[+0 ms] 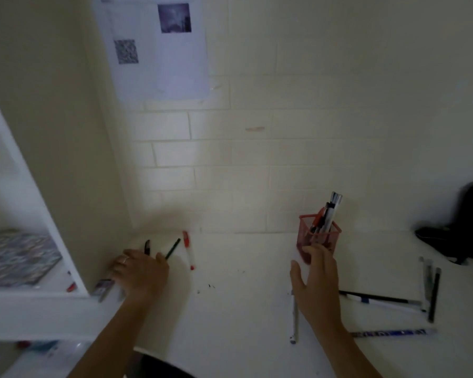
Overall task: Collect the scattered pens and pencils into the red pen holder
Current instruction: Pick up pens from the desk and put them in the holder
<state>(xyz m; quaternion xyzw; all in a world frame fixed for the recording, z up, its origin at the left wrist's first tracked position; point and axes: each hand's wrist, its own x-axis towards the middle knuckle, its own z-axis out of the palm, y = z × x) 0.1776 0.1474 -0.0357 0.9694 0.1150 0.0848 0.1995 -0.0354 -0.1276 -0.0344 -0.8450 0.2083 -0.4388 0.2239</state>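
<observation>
The red mesh pen holder [304, 232] stands on the white desk [238, 304] by the wall, with several pens upright in it. My right hand [316, 279] is spread open in front of it, fingertips at its lower front, holding nothing. My left hand [139, 271] is curled palm-down at the desk's left, pinching the near end of a green pencil [173, 249]. A black pen [147, 246] pokes out past its fingers. A red and white marker [188, 251] lies just right of it. A white pen [295, 321] lies partly under my right wrist.
At the right lie black pens [380, 298] [433, 294], a grey pen [425, 282] and a blue patterned pencil [391, 333]. A black bag [464, 236] sits at the far right. A white shelf unit [66, 241] with a patterned box [17, 257] borders the left.
</observation>
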